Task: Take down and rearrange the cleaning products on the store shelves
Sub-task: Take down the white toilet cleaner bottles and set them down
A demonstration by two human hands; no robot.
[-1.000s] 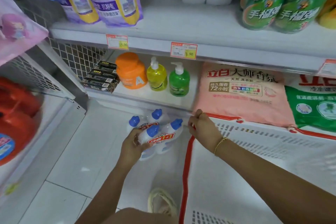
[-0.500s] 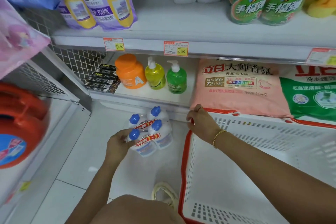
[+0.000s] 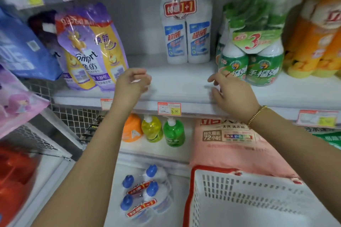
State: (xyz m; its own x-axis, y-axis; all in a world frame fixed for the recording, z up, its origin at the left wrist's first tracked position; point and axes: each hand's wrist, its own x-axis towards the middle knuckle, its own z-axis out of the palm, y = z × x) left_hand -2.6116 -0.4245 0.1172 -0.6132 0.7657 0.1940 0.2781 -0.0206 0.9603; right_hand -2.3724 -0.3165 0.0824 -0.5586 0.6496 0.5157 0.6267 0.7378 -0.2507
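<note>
Twin-pack cleaner bottles stand at the back of the shelf, beyond the gap between left hand and right hand; both hands are loose-fingered, holding nothing.

Head-worn view, facing forward and down, close to shelves

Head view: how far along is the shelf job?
Done: two bottle packs lie on the floor. In hand: nothing; left hand and right hand hover empty over the middle shelf, before a third pack. Left: likely take that pack down, then rearrange; no pack is in the basket.
</note>
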